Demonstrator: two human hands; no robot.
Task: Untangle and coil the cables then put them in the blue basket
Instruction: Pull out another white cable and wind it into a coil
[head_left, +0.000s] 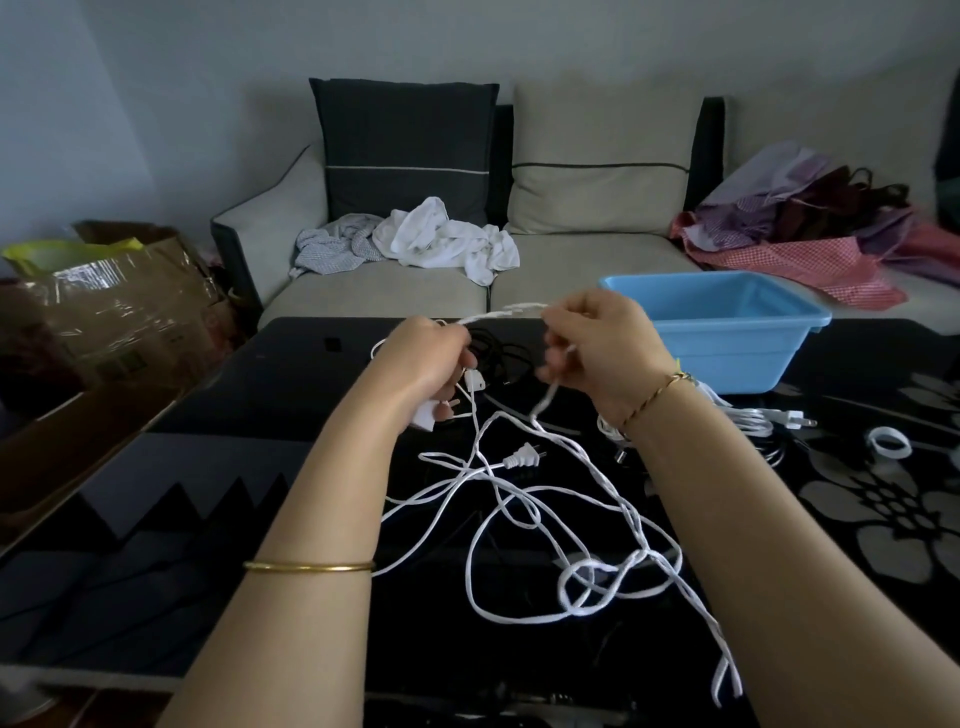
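A tangle of white cable (545, 519) sprawls over the black glass table (208, 467), with a two-pin plug (524, 458) lying in its middle. My left hand (431, 364) grips several white strands and a small white adapter. My right hand (602, 343) pinches a white strand that arches between the two hands. A black cable (506, 356) lies on the table behind my hands. The blue basket (727, 327) stands at the table's far right, with nothing visible inside it.
A second white plug and cord (779, 417) and a small coiled white loop (890, 442) lie to the right of my right wrist. Behind the table is a sofa (415, 291) with clothes on it. Cardboard boxes (114, 312) stand to the left.
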